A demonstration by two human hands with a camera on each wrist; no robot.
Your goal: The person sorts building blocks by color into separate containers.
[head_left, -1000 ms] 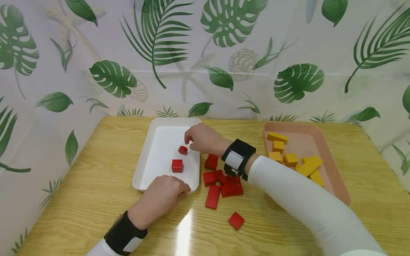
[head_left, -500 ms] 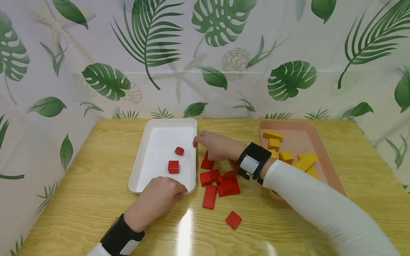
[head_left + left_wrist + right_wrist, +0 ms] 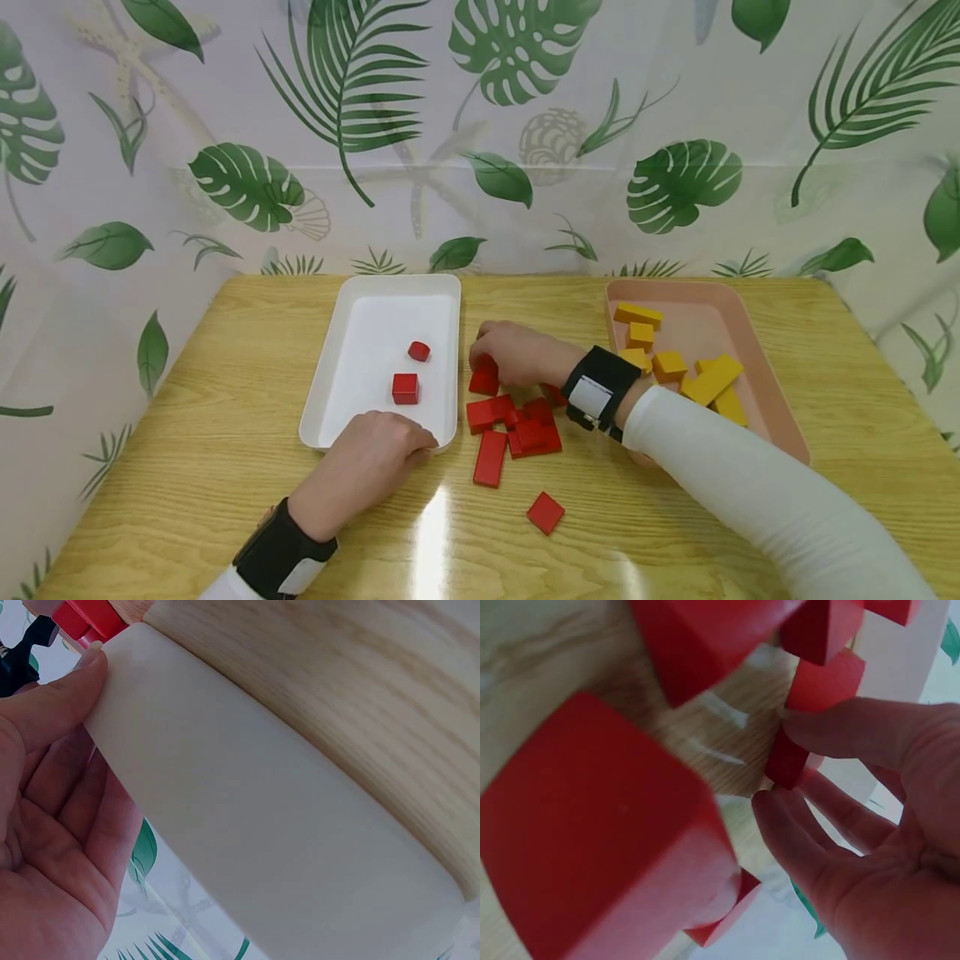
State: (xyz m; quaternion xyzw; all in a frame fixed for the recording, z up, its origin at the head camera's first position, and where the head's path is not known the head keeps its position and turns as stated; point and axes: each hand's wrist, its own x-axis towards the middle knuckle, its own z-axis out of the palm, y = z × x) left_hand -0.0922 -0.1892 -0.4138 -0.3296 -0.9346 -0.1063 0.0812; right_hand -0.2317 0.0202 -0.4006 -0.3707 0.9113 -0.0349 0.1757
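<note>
My left hand grips the near rim of a white tray; in the left wrist view its thumb lies at the edge of the tray's outer wall. Two red pieces lie inside the tray: a cube and a small rounded block. My right hand is just right of the tray, at the far end of a group of red blocks. Its thumb and fingers pinch a red block, partly hidden by the hand in the head view.
A pink tray with several yellow blocks stands on the right, partly behind the right forearm. One red block lies apart near the front of the wooden table. A leaf-patterned cloth hangs behind.
My right hand has moved from above the white tray, by the small rounded block, rightward to the red blocks, and its fingers have closed on one. My left hand stays on the rim.
</note>
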